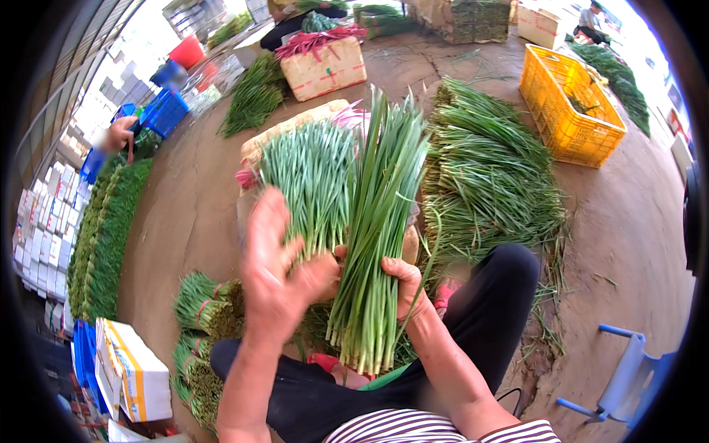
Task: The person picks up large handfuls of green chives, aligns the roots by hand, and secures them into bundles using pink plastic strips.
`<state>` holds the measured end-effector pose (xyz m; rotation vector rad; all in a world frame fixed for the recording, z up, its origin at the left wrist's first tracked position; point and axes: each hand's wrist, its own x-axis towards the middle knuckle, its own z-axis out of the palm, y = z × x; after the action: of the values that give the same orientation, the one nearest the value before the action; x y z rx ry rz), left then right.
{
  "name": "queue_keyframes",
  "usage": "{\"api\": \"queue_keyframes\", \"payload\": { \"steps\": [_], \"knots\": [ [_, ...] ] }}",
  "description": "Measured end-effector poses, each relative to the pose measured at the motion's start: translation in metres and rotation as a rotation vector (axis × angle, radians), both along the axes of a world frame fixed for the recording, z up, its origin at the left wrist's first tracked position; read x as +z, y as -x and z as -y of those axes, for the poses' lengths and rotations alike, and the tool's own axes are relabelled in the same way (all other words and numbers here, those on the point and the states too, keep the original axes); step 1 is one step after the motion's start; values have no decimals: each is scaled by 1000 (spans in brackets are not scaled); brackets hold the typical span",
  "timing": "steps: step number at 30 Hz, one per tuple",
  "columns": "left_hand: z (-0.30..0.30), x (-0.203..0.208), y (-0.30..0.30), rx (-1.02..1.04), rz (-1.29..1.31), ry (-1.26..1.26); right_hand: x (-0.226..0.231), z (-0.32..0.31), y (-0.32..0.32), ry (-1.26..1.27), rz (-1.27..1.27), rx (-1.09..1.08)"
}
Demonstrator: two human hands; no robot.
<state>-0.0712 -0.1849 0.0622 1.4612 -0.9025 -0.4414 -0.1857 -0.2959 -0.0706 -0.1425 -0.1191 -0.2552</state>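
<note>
Two bare hands are working above the person's lap. Right hand is gripping a bundle of long green stalks near its lower end, thumb lying across the front. Bundle is standing nearly upright, leafy tips pointing away from the body, pale cut ends hanging toward the lap. Left hand, blurred, is holding nothing visible; fingers are spreading wide just left of the bundle. Cannot tell whether its thumb side is touching the stalks.

Beyond the left hand, a loose heap of similar stalks is lying with leaves pointing away. Beyond and right of the right hand, a broad green pile is covering part of the floor; farther past it, a yellow crate is standing. Below and left of the left hand, tied bunches are resting. Well right of the right hand, a blue plastic stool is sitting.
</note>
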Motion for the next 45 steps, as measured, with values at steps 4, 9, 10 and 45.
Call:
{"api": "queue_keyframes", "payload": {
  "steps": [4,9,10,45],
  "knots": [
    [-47,-75,22,-309,-117,-360,-9,-14,-13,18,-184,-152],
    [-60,-111,37,-325,-475,-332,-13,-38,-11,90,-441,-414],
    [-63,-113,36,-300,-512,-321,-8,-41,-14,80,-444,-435],
    [-172,-108,10,249,-805,226,16,-120,-92,886,-187,64]
  ]
}}
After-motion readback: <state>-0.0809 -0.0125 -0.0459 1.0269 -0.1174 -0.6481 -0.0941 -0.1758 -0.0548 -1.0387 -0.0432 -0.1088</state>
